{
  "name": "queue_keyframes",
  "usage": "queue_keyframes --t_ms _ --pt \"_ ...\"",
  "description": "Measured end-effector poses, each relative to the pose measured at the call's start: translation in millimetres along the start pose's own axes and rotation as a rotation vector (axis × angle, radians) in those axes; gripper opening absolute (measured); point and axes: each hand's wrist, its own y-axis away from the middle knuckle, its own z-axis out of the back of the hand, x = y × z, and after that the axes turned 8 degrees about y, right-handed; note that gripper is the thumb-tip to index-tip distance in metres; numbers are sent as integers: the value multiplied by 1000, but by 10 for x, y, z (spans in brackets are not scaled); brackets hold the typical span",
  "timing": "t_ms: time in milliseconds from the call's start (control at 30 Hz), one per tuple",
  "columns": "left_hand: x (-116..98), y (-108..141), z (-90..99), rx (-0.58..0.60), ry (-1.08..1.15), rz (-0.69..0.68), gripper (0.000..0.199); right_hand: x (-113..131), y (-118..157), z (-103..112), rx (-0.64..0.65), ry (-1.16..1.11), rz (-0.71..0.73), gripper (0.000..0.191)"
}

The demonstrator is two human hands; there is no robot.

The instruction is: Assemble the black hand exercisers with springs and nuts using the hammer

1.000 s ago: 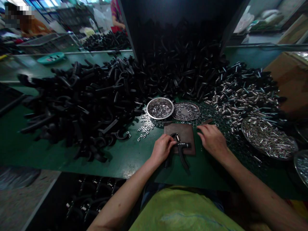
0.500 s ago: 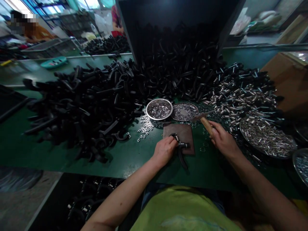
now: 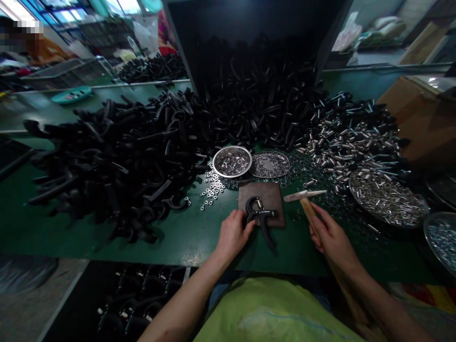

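"Since a green workbench [image 3: 185, 244] in a workshop [image 3: 99, 33] lies heaped with black handles [image 3: 107, 161], where is the hand grip trainer [image 3: 261, 213]?"

"On a brown pad [image 3: 267, 194], long handle pointing toward the person. The left hand [image 3: 233, 232] lies open against it; the right hand [image 3: 333, 235], well apart, grips a hammer [image 3: 308, 211]."

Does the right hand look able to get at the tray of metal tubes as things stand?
Probably yes. The right hand sits close to the tray, with only loose washers on the green table between them. It is gripping a hammer, though, so it would likely need to set that down to pick anything up.
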Motion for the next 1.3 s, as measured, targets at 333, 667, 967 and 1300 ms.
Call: queue_keyframes --t_ms 333,667,967,1300 --pt "-27 19 -60 14 -69 19 13 444 160 -259 -40 774 728 46" --pt "-55 -54 69 87 530 130 33 -205 -15 188 -335 1229 487 42" --pt "-397 118 -1 242 1409 667 51 177 -785 200 -317 957 651 27" --pt "-288 -704 316 62 153 -171 20 865 -2113 -419 -51 974 602 25"
